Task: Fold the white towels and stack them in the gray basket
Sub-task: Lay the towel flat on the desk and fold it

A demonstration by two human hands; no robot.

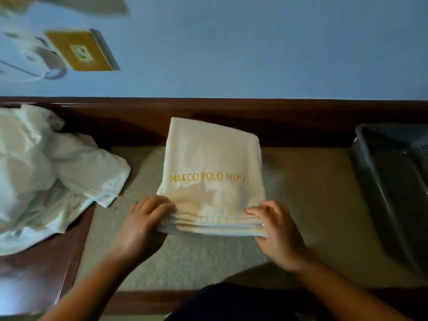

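The left hand point(144, 218) and right hand point(275, 224) are both gripping the near edge of the folded hotel towel point(212, 163) (lying mid-bench); layers are risking sliding apart while crossing to the gray basket point(391, 181), far right.

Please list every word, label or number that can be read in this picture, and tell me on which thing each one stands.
"MARCO POLO HOTEL": yellow letters on the folded white towel; the last letters are blurred.
Yellow plate on the wall: its white mark is too blurred to read.
No other text shows.
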